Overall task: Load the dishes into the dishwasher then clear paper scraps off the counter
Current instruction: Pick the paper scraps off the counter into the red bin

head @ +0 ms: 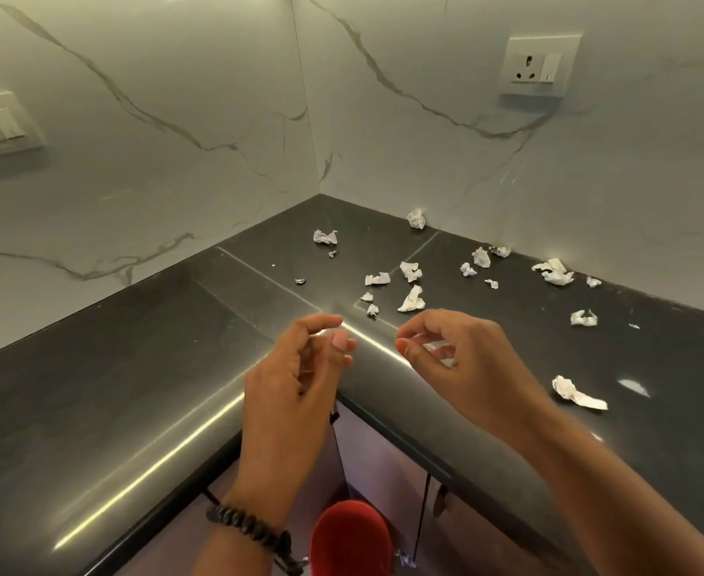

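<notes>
Both my hands hovered over the inner corner edge of the dark surface (pixel 92 367), fingers loosely curled, holding nothing that I could see. Left hand (pixel 296 367) sat just left of the corner, right hand (pixel 458 359) just right of it, fingertips of the two near each other but apart.

The scraps (pixel 412 299) lay ahead and to the right of my hands, scattered across the right-hand arm of the surface toward the wall (pixel 508 180). Almost none lay on the left arm. Nearest cluster: a long scrap just beyond my right fingertips, its long axis running roughly away from me and slightly right, with two tiny bits (pixel 370 303) just left of it. More sat farther back near the corner (pixel 325 236) and along the wall's base (pixel 553 271). One long piece (pixel 576 394) lay to the right of my right wrist, its axis slanting down-right, close to the front edge.

Judgement: right hand was nearer to nearly everything, so it should lead the pick or sweep; the left could take the tiny bits and the small dark-looking bit (pixel 300 281) farther back, just left of the cluster. Far ones by the wall would need a reach forward.

A red round thing (pixel 350 538) showed below the edge, between my arms; could not tell what it was. No dishes or dishwasher in view, so I judged the clearing step was in hand, not yet started.
</notes>
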